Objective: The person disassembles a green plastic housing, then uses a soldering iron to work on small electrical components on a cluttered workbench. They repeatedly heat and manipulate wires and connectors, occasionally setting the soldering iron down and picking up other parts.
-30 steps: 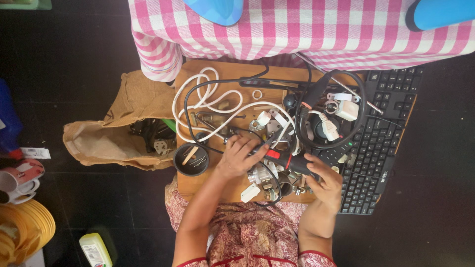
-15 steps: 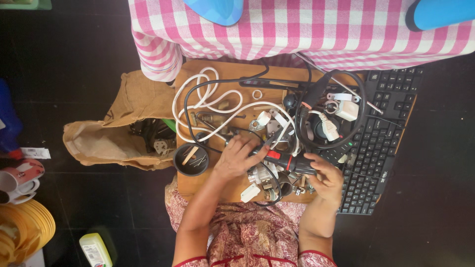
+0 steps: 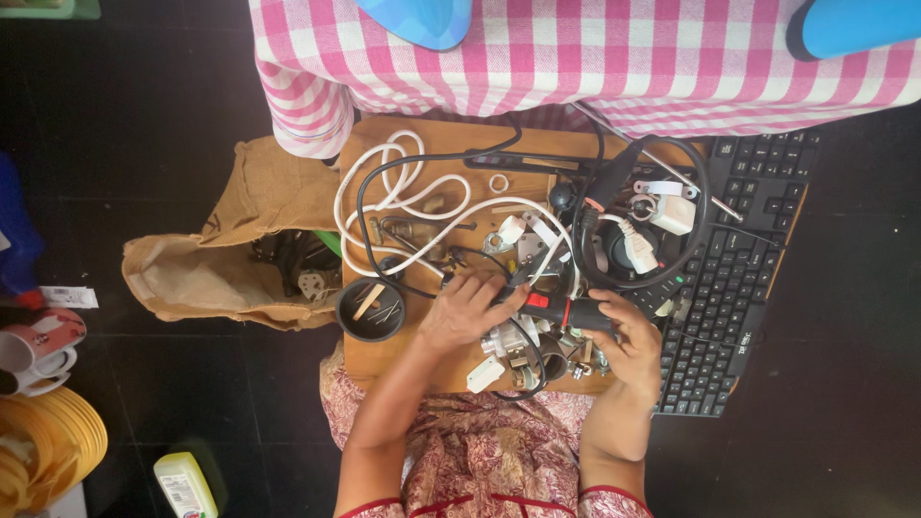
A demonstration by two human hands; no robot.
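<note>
So the person is sitting at the near edge of a small wooden board [image 3: 422,369] that's absolutely buried in electrical junk. The left hand [image 3: 467,312] is lying palm down on the pile, fingers curled loosely over some small metal fittings, and its fingertips are touching the end of a black tool with a red button [image 3: 561,309]. Can't tell whether it's actually pinching anything under there. The right hand [image 3: 633,341] is coming in from the near right, fingers wrapping around the other end of that same tool, so it's sitting just near of the board's middle, bridged between both hands.

Going left to right around them: a brown burlap sack [image 3: 206,273] is slumping open on the dark floor, with a white socket plate and some dark bits showing in its mouth. Just beside it, a small round black dish [image 3: 370,309] is holding a few thin sticks or screws. A thick white cable [image 3: 384,206] is looping across the far left of the board, tangling with a black cable [image 3: 691,206] that's coiling around a white plug [image 3: 638,251]. A black keyboard [image 3: 743,288] is sticking out on the right, partly under the clutter. Pink checked cloth [image 3: 576,67] is hanging at the far side.
</note>
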